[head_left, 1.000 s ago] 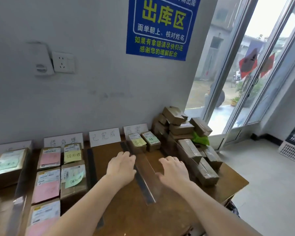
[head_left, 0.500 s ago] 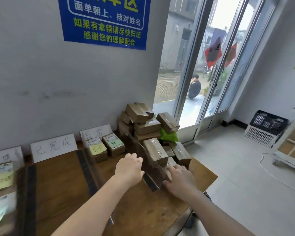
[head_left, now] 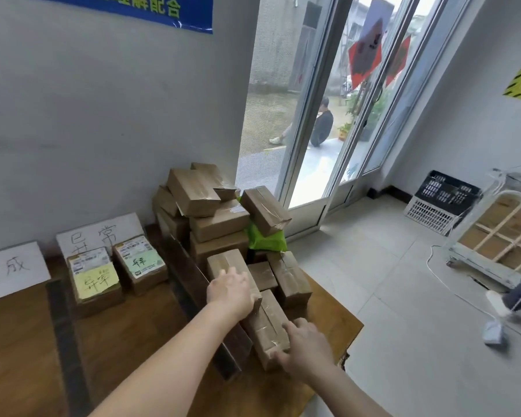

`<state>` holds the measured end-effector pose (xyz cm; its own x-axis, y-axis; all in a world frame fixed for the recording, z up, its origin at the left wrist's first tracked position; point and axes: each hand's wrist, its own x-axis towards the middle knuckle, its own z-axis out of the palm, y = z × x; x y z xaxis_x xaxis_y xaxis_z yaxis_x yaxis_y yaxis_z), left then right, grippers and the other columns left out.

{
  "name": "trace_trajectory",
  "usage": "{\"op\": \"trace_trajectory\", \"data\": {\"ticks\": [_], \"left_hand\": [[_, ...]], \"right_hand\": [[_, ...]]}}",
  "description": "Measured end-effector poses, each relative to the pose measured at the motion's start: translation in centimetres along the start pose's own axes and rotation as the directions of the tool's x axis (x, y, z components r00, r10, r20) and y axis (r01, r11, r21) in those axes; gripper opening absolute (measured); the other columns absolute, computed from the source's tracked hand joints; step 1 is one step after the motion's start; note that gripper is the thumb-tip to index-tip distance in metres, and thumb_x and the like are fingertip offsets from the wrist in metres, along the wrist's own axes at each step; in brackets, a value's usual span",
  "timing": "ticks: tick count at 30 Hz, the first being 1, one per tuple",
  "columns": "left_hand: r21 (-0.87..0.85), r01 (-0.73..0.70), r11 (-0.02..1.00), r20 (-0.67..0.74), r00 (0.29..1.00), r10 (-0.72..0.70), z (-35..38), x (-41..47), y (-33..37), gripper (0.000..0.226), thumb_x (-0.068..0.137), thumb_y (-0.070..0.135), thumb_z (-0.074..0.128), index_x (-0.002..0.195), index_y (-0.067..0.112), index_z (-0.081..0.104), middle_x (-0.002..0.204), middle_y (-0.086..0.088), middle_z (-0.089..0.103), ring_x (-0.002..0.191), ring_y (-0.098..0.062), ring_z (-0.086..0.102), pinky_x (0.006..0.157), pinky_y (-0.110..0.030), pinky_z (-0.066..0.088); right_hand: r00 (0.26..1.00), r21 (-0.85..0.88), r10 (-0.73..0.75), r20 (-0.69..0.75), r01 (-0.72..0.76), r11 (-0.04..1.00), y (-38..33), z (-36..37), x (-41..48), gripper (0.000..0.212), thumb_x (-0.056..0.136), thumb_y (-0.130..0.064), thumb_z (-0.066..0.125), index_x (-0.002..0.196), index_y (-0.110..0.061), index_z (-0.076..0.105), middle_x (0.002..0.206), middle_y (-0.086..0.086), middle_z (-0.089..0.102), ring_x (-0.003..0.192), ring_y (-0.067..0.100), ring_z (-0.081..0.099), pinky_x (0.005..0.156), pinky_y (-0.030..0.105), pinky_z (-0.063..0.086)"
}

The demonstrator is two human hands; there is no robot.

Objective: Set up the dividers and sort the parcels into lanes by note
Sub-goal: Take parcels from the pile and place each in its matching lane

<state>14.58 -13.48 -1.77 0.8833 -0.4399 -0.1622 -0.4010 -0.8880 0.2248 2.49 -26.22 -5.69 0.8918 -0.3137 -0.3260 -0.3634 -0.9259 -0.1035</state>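
A tall dark-looking divider (head_left: pixel 190 284) stands on edge on the wooden table (head_left: pixel 127 335), running from the wall toward me. Right of it lie several brown taped parcels. My left hand (head_left: pixel 230 291) rests on top of one long parcel (head_left: pixel 223 261) beside the divider. My right hand (head_left: pixel 306 347) grips the near end of the closest parcel (head_left: pixel 266 326). Left of the divider, two parcels sit in a lane, one with a yellow note (head_left: pixel 95 279) and one with a green note (head_left: pixel 140 261).
A heap of brown parcels (head_left: pixel 211 206) and a green bag (head_left: pixel 265 239) fill the table's back right corner. White lane cards (head_left: pixel 100 233) lean on the wall. A second divider (head_left: pixel 63 326) lies further left. The table's right edge (head_left: pixel 351 329) is near; another person's foot (head_left: pixel 497 302) is on the floor.
The view has swung right. Both hands left the divider and moved onto the parcels to its right, the right hand taking hold of the nearest one.
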Motion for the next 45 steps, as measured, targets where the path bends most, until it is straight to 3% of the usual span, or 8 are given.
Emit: {"op": "trace_trajectory", "data": {"ticks": [14, 19, 22, 25, 27, 34, 40, 45], "left_hand": [[-0.165, 0.335, 0.928, 0.001, 0.940, -0.340, 4.0, 4.6, 3.6, 0.087, 0.085, 0.050, 0.063, 0.153, 0.024, 0.015, 0.162, -0.014, -0.006, 0.148, -0.039, -0.002, 0.113, -0.055, 0.030], [-0.493, 0.328, 0.806, -0.090, 0.902, -0.422, 3.8, 3.9, 6.0, 0.082, 0.079, 0.043, 0.065, 0.150, 0.028, 0.025, 0.161, -0.006, 0.003, 0.146, -0.033, 0.011, 0.110, -0.053, 0.033], [-0.819, 0.258, 0.513, -0.048, 0.859, -0.509, 3.9, 2.6, 7.4, 0.076, 0.076, 0.037, 0.066, 0.145, 0.028, 0.036, 0.154, -0.002, 0.023, 0.139, -0.029, 0.026, 0.109, -0.050, 0.038], [-0.989, 0.147, -0.010, 0.130, 0.843, -0.522, 4.3, 0.1, 8.9, 0.060, 0.081, 0.025, 0.063, 0.138, 0.030, 0.044, 0.137, -0.005, 0.046, 0.115, -0.026, 0.052, 0.087, -0.043, 0.054], [-0.958, 0.105, -0.265, 0.221, 0.861, -0.459, 5.2, -1.9, 10.2, 0.049, 0.089, 0.016, 0.058, 0.135, 0.027, 0.046, 0.120, -0.011, 0.058, 0.102, -0.028, 0.061, 0.076, -0.041, 0.056], [-0.791, 0.128, -0.598, 0.443, 0.794, -0.417, 10.7, -6.2, 13.2, 0.037, 0.087, 0.014, 0.047, 0.121, 0.018, 0.062, 0.117, -0.022, 0.066, 0.113, -0.042, 0.059, 0.089, -0.052, 0.050], [-0.828, 0.269, -0.492, 0.520, 0.697, -0.494, 12.3, -7.2, 14.9, 0.065, 0.068, 0.055, 0.076, 0.123, 0.029, 0.054, 0.112, -0.006, 0.071, 0.107, -0.030, 0.064, 0.098, -0.052, 0.049], [-0.874, 0.285, -0.393, 0.477, 0.659, -0.582, 12.7, -7.4, 15.7, 0.067, 0.081, 0.009, 0.075, 0.135, 0.023, 0.037, 0.102, -0.006, 0.067, 0.085, -0.023, 0.068, 0.072, -0.039, 0.056]], "right_hand": [[0.995, 0.186, -0.091, -0.034, 0.095, 0.978, 3.2, 3.3, 4.1, 0.081, 0.067, -0.061, 0.055, 0.139, -0.038, 0.028, 0.140, -0.004, 0.036, 0.120, 0.019, 0.042, 0.096, 0.031, 0.045], [0.998, 0.648, -0.068, -0.005, 0.055, 0.760, 7.2, 2.8, 4.2, 0.079, 0.059, -0.064, 0.046, 0.134, -0.038, 0.044, 0.125, -0.008, 0.053, 0.110, 0.010, 0.051, 0.093, 0.031, 0.049], [0.980, 0.916, 0.078, 0.185, -0.201, 0.348, 9.6, 2.4, 4.4, 0.063, 0.063, -0.064, 0.048, 0.111, -0.028, 0.064, 0.105, 0.000, 0.068, 0.095, 0.017, 0.062, 0.076, 0.036, 0.055], [0.927, 0.927, 0.122, 0.354, -0.366, 0.086, 11.7, 2.7, 4.4, 0.054, 0.087, -0.060, 0.043, 0.099, -0.014, 0.069, 0.078, 0.013, 0.068, 0.065, 0.021, 0.060, 0.051, 0.022, 0.043], [0.909, 0.917, 0.140, 0.392, -0.399, 0.024, 12.9, 3.3, 4.4, 0.054, 0.095, -0.056, 0.037, 0.093, -0.013, 0.071, 0.075, 0.014, 0.068, 0.068, 0.022, 0.058, 0.054, 0.022, 0.040], [0.885, 0.900, 0.165, 0.436, -0.433, -0.057, 15.7, 4.7, 4.8, 0.040, 0.098, -0.039, 0.038, 0.102, -0.014, 0.068, 0.095, 0.014, 0.073, 0.083, 0.026, 0.063, 0.060, 0.027, 0.047], [0.941, 0.935, 0.066, 0.331, -0.336, 0.113, 16.6, 4.3, 4.4, 0.064, 0.079, -0.076, 0.054, 0.110, -0.021, 0.064, 0.098, 0.010, 0.075, 0.092, 0.029, 0.070, 0.082, 0.046, 0.059], [0.963, 0.930, -0.007, 0.270, -0.259, 0.262, 17.0, 4.5, 3.8, 0.097, 0.044, -0.062, 0.082, 0.127, -0.027, 0.047, 0.115, 0.003, 0.066, 0.103, 0.022, 0.067, 0.091, 0.049, 0.056]]}}
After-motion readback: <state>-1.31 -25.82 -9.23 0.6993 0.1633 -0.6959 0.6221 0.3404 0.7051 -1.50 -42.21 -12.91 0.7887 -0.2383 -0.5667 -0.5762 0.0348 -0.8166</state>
